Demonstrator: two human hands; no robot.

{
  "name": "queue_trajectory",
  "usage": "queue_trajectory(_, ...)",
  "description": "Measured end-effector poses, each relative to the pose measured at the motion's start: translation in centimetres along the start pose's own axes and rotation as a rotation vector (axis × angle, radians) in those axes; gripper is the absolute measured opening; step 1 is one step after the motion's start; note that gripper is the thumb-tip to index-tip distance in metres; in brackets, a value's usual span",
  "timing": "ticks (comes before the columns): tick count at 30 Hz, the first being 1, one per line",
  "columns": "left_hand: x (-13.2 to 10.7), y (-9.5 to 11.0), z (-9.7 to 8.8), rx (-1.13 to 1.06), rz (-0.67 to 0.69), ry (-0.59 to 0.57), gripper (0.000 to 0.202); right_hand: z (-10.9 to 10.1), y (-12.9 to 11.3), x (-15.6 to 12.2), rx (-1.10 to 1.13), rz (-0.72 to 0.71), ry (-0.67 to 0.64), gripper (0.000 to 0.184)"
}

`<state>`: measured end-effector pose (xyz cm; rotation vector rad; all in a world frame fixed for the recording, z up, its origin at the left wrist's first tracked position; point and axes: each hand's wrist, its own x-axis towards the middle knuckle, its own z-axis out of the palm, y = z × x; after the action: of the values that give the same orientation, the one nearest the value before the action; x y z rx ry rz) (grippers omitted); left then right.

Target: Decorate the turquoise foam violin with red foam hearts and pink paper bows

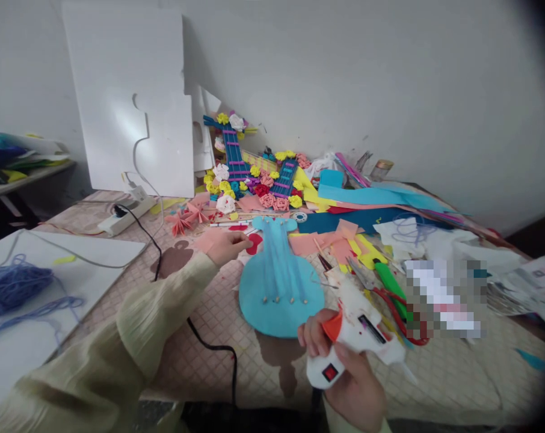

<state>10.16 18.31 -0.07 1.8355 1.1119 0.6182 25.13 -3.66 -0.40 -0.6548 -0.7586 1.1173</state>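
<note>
Lower right, the right hand grips a white plastic glue gun. Mid-frame, beside a light-blue guitar-shaped cutout, the left hand has narrowed fingers, any hold unclear.

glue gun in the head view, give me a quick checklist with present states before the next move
1. Glue gun gripped by the right hand: ok.
2. Switch on: cannot tell; its red face shows, but not whether it is on.
3. Black plug in the power strip: ok.
4. Black cord clear of the blue guitar: ok, it runs to the left of it.
5. Left hand away from the glue gun: ok, across the guitar.
6. Red piece held: cannot tell; left fingertips are beside it.
</note>
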Motion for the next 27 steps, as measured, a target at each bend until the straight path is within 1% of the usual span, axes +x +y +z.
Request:
queue_trajectory(1, -0.2, 0.6, 0.3, -0.081, 0.009, 0.010, 0.024, -0.2, -0.6, 0.5, -0.016, -0.004, -0.032, 0.018)
queue_trajectory(2, -0.5, 1.3, 0.6, -0.207, 0.013, 0.022, 0.024, -0.4, -1.2, 1.0, -0.036, -0.007, -0.060, 0.020)
queue_trajectory(4, -0.9, 2.5, 1.7, -0.619, 0.000, 0.045, 0.024, -0.7, -2.7, 2.2, -0.090, -0.008, -0.103, 0.021)
queue_trajectory(5, -1.0, 3.0, 2.3, -0.790, -0.013, 0.055, 0.026, -0.8, -3.4, 2.8, -0.115, -0.010, -0.119, 0.021)
queue_trajectory(6, -1.1, 3.5, 3.0, -0.886, -0.014, 0.062, 0.028, -0.8, -4.2, 3.4, -0.134, -0.006, -0.133, 0.020)
queue_trajectory(7, -1.1, 3.8, 3.6, -0.936, -0.009, 0.069, 0.029, -0.7, -4.8, 4.1, -0.142, 0.001, -0.139, 0.020)
queue_trajectory(9, -1.1, 4.0, 4.8, -0.967, 0.014, 0.088, 0.028, -0.4, -5.5, 5.7, -0.152, 0.016, -0.109, 0.020)
queue_trajectory(11, -1.1, 3.8, 5.8, -0.999, 0.035, 0.107, 0.028, -0.1, -5.4, 7.6, -0.207, 0.010, -0.040, 0.019)
queue_trajectory(14, -1.3, 3.0, 6.8, -1.023, 0.054, 0.120, 0.027, -0.1, -3.3, 10.4, -0.368, -0.025, 0.075, 0.018)
queue_trajectory(16, -1.7, 2.5, 7.2, -1.016, 0.088, 0.114, 0.026, -0.4, -1.4, 11.5, -0.427, -0.027, 0.124, 0.024)
queue_trajectory(18, -2.2, 2.0, 7.3, -0.983, 0.137, 0.113, 0.025, -0.7, 0.1, 11.9, -0.444, 0.011, 0.127, 0.031)
queue_trajectory(20, -2.8, 1.7, 7.3, -0.928, 0.176, 0.109, 0.023, -0.8, 1.0, 11.7, -0.454, 0.068, 0.100, 0.034)
queue_trajectory(23, -3.1, 1.5, 7.2, -0.859, 0.204, 0.094, 0.020, -0.7, 1.0, 11.0, -0.476, 0.133, 0.071, 0.033)
queue_trajectory(27, -3.1, 1.5, 7.4, -0.808, 0.234, 0.094, 0.014, -0.3, 0.5, 10.9, -0.531, 0.156, 0.114, 0.031)
